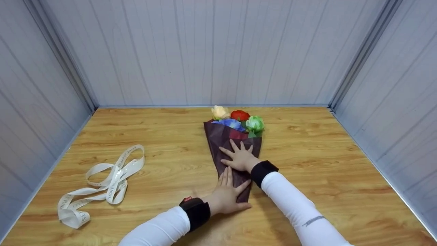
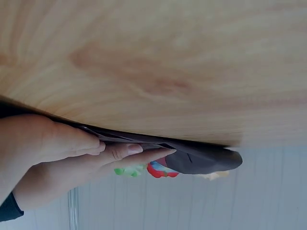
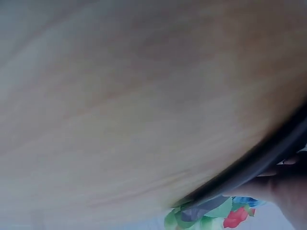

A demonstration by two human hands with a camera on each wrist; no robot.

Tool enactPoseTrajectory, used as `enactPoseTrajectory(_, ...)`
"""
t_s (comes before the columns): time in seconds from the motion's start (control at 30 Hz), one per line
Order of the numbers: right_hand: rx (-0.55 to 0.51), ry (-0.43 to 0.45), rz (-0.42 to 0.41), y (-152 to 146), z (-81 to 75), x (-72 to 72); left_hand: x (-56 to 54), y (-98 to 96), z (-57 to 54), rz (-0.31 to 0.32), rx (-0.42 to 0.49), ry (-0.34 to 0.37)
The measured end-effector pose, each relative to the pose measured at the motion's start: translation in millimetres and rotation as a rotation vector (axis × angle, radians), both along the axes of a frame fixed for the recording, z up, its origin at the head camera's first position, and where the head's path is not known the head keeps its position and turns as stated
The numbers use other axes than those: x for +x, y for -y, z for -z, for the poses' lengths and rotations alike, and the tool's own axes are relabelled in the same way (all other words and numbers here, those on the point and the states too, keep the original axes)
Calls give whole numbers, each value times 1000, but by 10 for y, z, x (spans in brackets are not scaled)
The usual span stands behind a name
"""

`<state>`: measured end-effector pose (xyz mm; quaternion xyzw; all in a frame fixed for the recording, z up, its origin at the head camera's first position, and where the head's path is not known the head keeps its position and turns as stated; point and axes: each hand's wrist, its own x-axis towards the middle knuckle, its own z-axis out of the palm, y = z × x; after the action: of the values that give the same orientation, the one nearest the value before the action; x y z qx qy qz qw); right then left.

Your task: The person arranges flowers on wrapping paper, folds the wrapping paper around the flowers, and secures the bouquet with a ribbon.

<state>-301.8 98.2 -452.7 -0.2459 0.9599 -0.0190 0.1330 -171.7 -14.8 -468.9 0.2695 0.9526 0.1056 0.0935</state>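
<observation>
A bouquet in dark maroon wrapping paper (image 1: 222,136) lies on the wooden table, its narrow end toward me. From the wide end show a cream flower (image 1: 220,112), a red flower (image 1: 240,115), a blue flower (image 1: 232,123) and a green flower (image 1: 255,123). Spread fingers of my right hand (image 1: 240,160) press flat on the middle of the wrapping. Lower down, my left hand (image 1: 225,196) rests on the narrow part, fingers straight and thumb apart. In the left wrist view, both hands lie along the paper (image 2: 201,160). The stems are hidden.
A white printed ribbon (image 1: 117,177) lies in loose loops on the left of the wooden table (image 1: 307,143). Grey panel walls (image 1: 218,51) enclose the table at the back and both sides.
</observation>
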Motion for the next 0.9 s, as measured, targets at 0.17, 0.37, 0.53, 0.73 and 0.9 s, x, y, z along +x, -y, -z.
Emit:
enactPoseTrajectory(0.17,11,5,14,-21,41,17,8,-21,-4,1,-9,-27)
enactPoseTrajectory(0.37,-39,-90,25,-11,132,71,24,51,-21,-11,16,-8)
enactPoseTrajectory(0.53,-89,-125,2,-32,157,187,116,188,-71,-109,7,45)
enactPoseTrajectory(0.73,-145,-121,-101,-133,100,429,138,315,-173,-137,-40,91)
enactPoseTrajectory(0.9,-157,-97,-201,-262,104,686,107,446,-240,-86,-85,165)
